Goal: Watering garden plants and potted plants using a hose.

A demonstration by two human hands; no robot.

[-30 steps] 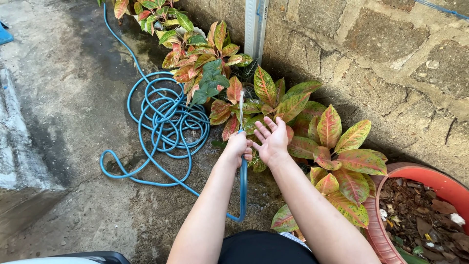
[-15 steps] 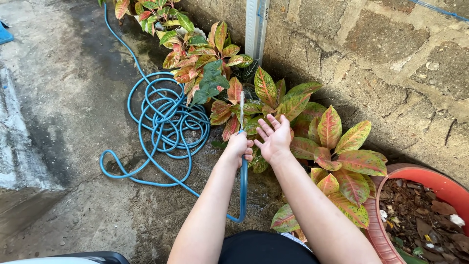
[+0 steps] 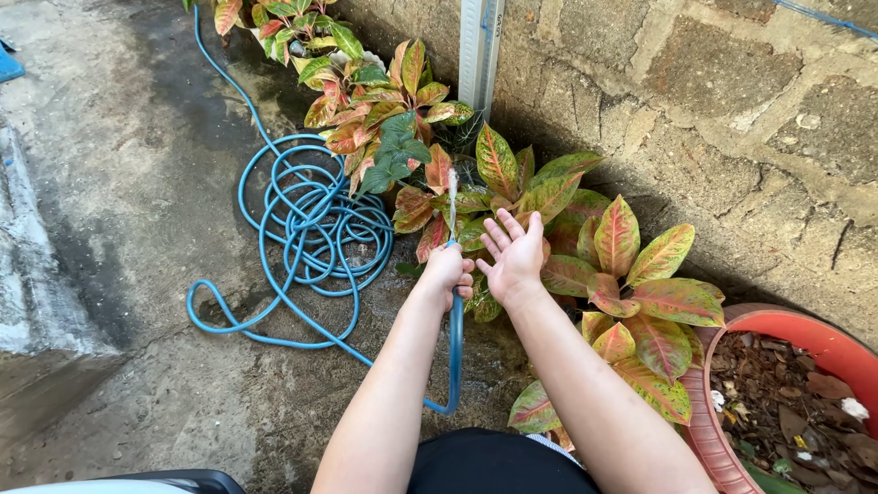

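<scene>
My left hand [image 3: 446,270] is closed around the end of a blue garden hose [image 3: 311,229], which points away from me. A thin jet of water [image 3: 451,197] leaves the hose end and falls among the plants. My right hand [image 3: 514,256] is open just to the right of the hose end, palm toward the jet, fingers spread. The rest of the hose lies coiled on the wet concrete to the left and loops back under my left forearm.
A row of red-and-green leafy plants [image 3: 631,274] grows along a rough stone wall [image 3: 732,101]. A white post [image 3: 480,50] stands against the wall. An orange pot [image 3: 786,329] of soil and dry leaves sits at the lower right.
</scene>
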